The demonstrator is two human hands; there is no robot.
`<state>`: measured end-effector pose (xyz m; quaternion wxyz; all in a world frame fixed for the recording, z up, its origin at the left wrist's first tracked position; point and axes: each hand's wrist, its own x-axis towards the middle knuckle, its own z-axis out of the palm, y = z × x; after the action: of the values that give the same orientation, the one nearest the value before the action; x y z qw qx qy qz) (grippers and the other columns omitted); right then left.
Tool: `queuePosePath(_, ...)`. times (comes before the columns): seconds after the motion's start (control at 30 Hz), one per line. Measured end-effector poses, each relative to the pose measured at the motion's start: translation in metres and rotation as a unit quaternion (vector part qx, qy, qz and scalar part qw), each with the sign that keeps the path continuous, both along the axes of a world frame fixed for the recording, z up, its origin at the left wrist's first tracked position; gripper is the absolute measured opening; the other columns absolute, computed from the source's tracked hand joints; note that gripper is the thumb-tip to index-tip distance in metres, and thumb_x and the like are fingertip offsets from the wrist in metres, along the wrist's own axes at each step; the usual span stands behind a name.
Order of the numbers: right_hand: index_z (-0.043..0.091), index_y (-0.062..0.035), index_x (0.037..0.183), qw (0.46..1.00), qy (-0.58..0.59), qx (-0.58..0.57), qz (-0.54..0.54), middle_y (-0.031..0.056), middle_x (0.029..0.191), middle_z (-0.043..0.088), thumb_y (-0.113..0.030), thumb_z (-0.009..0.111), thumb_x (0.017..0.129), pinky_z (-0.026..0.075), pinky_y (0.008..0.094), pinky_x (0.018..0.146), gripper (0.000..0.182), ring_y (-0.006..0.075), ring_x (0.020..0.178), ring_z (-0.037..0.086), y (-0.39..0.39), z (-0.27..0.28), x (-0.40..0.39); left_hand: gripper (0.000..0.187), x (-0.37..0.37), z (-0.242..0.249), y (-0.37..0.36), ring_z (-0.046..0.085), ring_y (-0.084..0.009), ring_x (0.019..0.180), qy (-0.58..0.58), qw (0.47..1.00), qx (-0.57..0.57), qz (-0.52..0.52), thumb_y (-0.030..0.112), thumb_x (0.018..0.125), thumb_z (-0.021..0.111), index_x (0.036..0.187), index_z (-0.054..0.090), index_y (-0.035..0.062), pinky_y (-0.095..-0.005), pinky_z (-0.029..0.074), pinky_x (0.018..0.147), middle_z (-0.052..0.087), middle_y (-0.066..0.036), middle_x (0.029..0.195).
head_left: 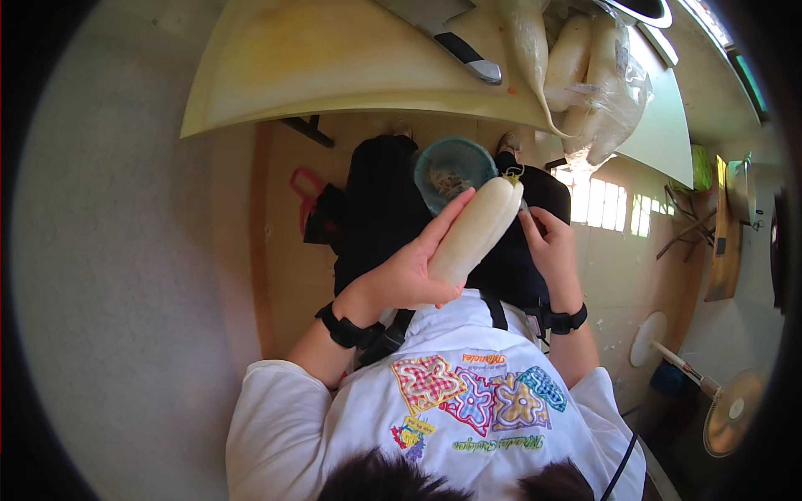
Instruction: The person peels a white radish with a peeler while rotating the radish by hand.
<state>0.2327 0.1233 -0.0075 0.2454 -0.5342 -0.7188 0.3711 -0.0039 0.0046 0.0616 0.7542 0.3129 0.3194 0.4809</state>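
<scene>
My left hand (403, 280) grips a long white radish (473, 236) from the side and holds it slanted over my lap. My right hand (551, 244) is at the radish's upper end, fingers closed on a small tool (523, 203) that is mostly hidden. The stalk end of the radish points toward a teal bowl (451, 160) with scraps in it, down between my legs. Both wrists wear black bands.
A pale cutting board (334, 63) lies on the table ahead, with a large knife (455, 40) on it. Beside the knife are more white radishes, some in a clear plastic bag (597, 79). A red object (306, 190) sits on the floor at left, a fan (731, 413) at right.
</scene>
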Motion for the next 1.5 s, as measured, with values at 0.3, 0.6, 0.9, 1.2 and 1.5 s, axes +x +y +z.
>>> queuePosePath(0.3,0.072,0.0019,0.098,1.000,0.025,-0.011,-0.006,0.0063,0.061,0.055,-0.019,0.073,0.092,0.037,0.0276,0.051,0.022,0.0101,0.053,0.044,0.001,0.007,-0.002,0.117,-0.001,-0.004,0.003,0.059,-0.0158,0.071,-0.004,0.999,-0.041,0.003,-0.014,0.067,0.058,0.164,0.003,0.0230,-0.0290,0.051,0.058,0.049,-0.011,0.143)
queuePosePath(0.6,0.071,0.0023,0.098,0.998,0.055,0.004,0.016,0.0024,0.063,0.053,-0.017,0.074,0.092,0.035,0.0255,0.051,0.020,0.0074,0.056,0.042,0.001,0.025,-0.011,0.111,-0.004,-0.005,0.003,0.057,-0.0117,0.080,0.054,0.998,-0.040,0.013,-0.007,0.073,0.061,0.164,0.004,0.0233,-0.0265,0.052,0.056,0.051,-0.006,0.135)
queuePosePath(0.9,0.070,0.0030,0.100,0.982,0.171,-0.080,0.011,-0.0019,0.074,0.062,-0.015,0.075,0.092,0.039,0.0210,0.059,0.021,0.0037,0.066,0.048,-0.001,0.027,-0.013,0.108,-0.016,-0.014,0.002,0.058,-0.0136,0.102,0.145,0.988,-0.056,-0.003,-0.006,0.071,0.059,0.164,0.011,0.0182,-0.0267,0.054,0.075,0.053,-0.008,0.135)
queuePosePath(1.2,0.073,0.0013,0.105,0.971,0.191,-0.134,0.043,-0.0032,0.082,0.066,-0.014,0.081,0.086,0.043,0.0189,0.064,0.026,0.0025,0.073,0.052,-0.001,0.031,-0.022,0.106,-0.015,-0.027,-0.003,0.038,-0.0125,0.138,0.193,0.980,0.039,-0.036,-0.010,0.071,0.059,0.163,0.012,0.0124,-0.0254,0.038,0.104,0.040,-0.004,0.154)
queuePosePath(1.5,0.073,0.0002,0.103,0.970,0.196,-0.135,0.051,-0.0009,0.082,0.068,-0.012,0.079,0.086,0.046,0.0202,0.067,0.022,0.0035,0.073,0.055,-0.005,0.024,-0.021,0.107,-0.014,-0.025,-0.005,0.038,-0.0155,0.139,0.201,0.978,0.018,-0.054,-0.003,0.068,0.060,0.163,0.013,0.0123,-0.0261,0.029,0.112,0.038,-0.007,0.155)
